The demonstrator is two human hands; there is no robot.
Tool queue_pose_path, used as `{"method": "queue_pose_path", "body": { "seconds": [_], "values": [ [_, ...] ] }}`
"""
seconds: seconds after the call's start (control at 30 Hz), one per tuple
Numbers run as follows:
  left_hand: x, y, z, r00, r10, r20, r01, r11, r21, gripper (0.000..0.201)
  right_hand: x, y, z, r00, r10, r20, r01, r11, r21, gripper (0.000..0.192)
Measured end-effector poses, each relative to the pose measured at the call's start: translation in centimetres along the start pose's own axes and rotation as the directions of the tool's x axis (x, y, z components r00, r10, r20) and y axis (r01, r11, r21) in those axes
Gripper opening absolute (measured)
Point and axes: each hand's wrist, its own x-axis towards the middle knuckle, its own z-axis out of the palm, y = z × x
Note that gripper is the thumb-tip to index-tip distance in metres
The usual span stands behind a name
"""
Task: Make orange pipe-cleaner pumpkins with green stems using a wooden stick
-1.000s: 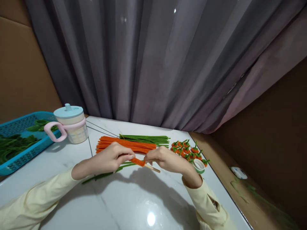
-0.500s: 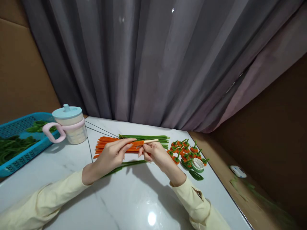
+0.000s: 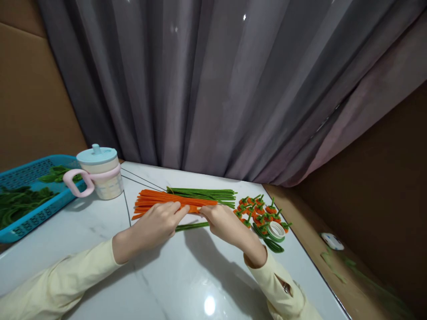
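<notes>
Over the middle of the table, both my hands are closed on a thin pale stick [image 3: 199, 208] wrapped in orange pipe cleaner [image 3: 192, 209]. My left hand [image 3: 160, 222] pinches the wrapped part from the left. From the other side, my right hand [image 3: 222, 222] grips near the stick's bare end; most of the stick is hidden by the fingers. Just behind them lies a bundle of orange pipe cleaners [image 3: 150, 198]. Green pipe cleaners [image 3: 207, 193] are laid out further back, and a few more green stems [image 3: 191, 226] lie in front of the bundle.
Small orange pieces with green tops [image 3: 259, 209] stand grouped on the right, beside a white ring-shaped roll [image 3: 276, 230] and green loops [image 3: 274, 245]. At left are a lidded cup [image 3: 108, 184] with a pink handle and a blue basket [image 3: 31, 222] holding green leafy pieces. A grey curtain [image 3: 207, 89] hangs behind.
Both hands have turned palms down and lowered slightly, with the right hand now covering most of the stick that stuck out before. The view has shifted a little.
</notes>
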Motion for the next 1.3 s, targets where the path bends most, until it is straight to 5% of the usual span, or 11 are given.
{"method": "queue_pose_path", "body": {
  "seconds": [0.1,0.17,0.3,0.43,0.67,0.73,0.83,0.9,0.97,1.1,1.3],
  "values": [
    [0.1,-0.1,-1.0,0.994,0.002,0.109,0.015,0.987,-0.162,0.049,-0.8,-0.8,-1.2,0.986,-0.097,0.136,0.145,0.900,-0.410,0.028],
    [0.3,-0.5,-1.3,0.992,0.005,0.123,0.036,0.943,-0.331,0.047,-1.0,-0.9,-1.8,0.972,-0.163,0.172,0.223,0.872,-0.437,0.026],
    [0.9,-1.8,-1.8,0.992,-0.028,0.121,0.105,0.711,-0.696,0.029,-0.7,0.0,-2.6,0.935,-0.341,0.098,0.352,0.927,-0.132,0.024],
    [1.2,-2.6,-1.7,0.941,-0.039,0.337,0.329,0.342,-0.880,0.036,0.0,1.3,-2.6,0.930,-0.368,0.010,0.345,0.880,0.327,0.020],
    [1.8,-1.3,-0.2,0.873,-0.272,0.405,0.387,-0.118,-0.914,0.038,1.0,1.2,-0.2,0.966,0.011,-0.258,0.145,0.805,0.575,0.037],
    [1.8,-0.8,0.1,0.844,-0.381,0.378,0.398,-0.027,-0.917,0.039,1.4,0.9,0.9,0.939,0.122,-0.322,0.107,0.786,0.609,0.032],
    [1.3,-0.4,0.9,0.848,-0.513,0.130,0.363,0.384,-0.849,0.034,1.8,0.5,2.3,0.926,0.263,-0.272,0.061,0.606,0.793,0.023],
    [0.8,-0.3,1.7,0.886,-0.446,-0.126,0.243,0.680,-0.692,0.030,1.9,0.3,2.9,0.929,0.308,-0.204,0.021,0.509,0.860,0.025],
    [0.2,-0.2,2.6,0.915,-0.295,-0.275,0.137,0.869,-0.476,0.034,1.9,0.2,3.0,0.934,0.315,-0.170,-0.048,0.582,0.812,0.027],
    [-0.4,0.1,3.3,0.965,-0.146,-0.219,0.115,0.982,-0.148,0.050,1.8,0.2,2.6,0.945,0.293,-0.143,-0.170,0.818,0.550,0.026],
    [-0.1,0.9,1.3,0.984,-0.165,0.063,0.172,0.977,-0.126,0.057,1.0,-0.6,2.7,0.928,0.237,-0.289,-0.219,0.971,0.095,0.018]
  ]
}}
